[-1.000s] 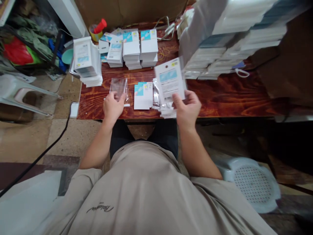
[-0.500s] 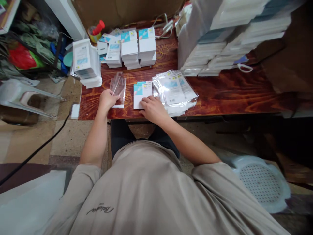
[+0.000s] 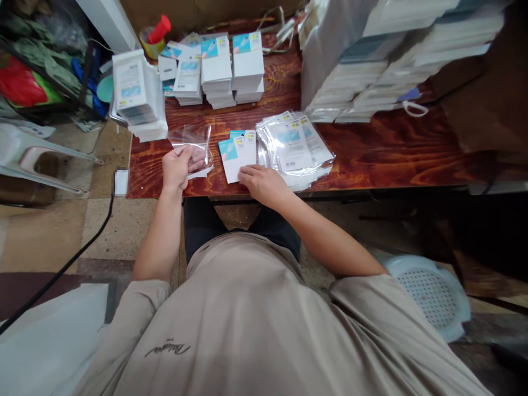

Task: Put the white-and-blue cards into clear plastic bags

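Observation:
My left hand (image 3: 178,168) pinches a clear plastic bag (image 3: 198,137) near the table's front edge. The bag stands partly lifted, and a white strip shows at its lower end. My right hand (image 3: 264,182) has its fingertips at the lower right corner of a white and blue printed card (image 3: 231,163). That card is tilted and slid leftwards off the other printed cards (image 3: 249,144). Right beside them lies a loose heap of bagged cards (image 3: 291,146), its near part under or behind my right hand.
Stacks of printed cards (image 3: 216,76) line the back of the wooden table (image 3: 363,165). A taller card stack (image 3: 134,91) stands at the left end. High piles of packets (image 3: 350,82) rise at the right. A red-topped yellow container (image 3: 152,47) sits behind.
My left hand has raised and spread the clear bag. With my right hand the top card has moved left and tilted away from the cards under it.

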Demonstrator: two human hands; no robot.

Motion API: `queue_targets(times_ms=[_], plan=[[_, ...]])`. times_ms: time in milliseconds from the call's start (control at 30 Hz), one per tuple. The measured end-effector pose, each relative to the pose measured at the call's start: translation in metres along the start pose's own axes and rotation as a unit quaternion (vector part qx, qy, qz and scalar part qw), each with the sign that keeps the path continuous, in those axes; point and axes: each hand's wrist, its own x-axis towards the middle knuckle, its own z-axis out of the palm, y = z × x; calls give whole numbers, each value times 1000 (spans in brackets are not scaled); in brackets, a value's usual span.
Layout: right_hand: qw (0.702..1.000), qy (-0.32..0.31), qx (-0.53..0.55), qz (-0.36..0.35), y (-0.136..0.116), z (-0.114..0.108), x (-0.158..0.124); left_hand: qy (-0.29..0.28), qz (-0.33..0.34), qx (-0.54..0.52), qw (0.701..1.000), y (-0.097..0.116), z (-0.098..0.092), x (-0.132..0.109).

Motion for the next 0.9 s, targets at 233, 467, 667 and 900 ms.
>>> queue_targets(times_ms=[233, 467, 667, 900], plan=[[997, 7, 79, 9, 14, -8, 0, 0, -7, -44, 999, -1, 1, -4], [751, 378, 461, 282, -8, -9, -22, 16, 10, -98, 995, 3, 5, -16], [622, 291, 658, 309, -30, 14, -14, -15, 37, -122, 992, 4, 21, -29], [547, 377, 678, 315, -38, 24, 0, -22, 79, -144, 986, -8, 36, -44]])
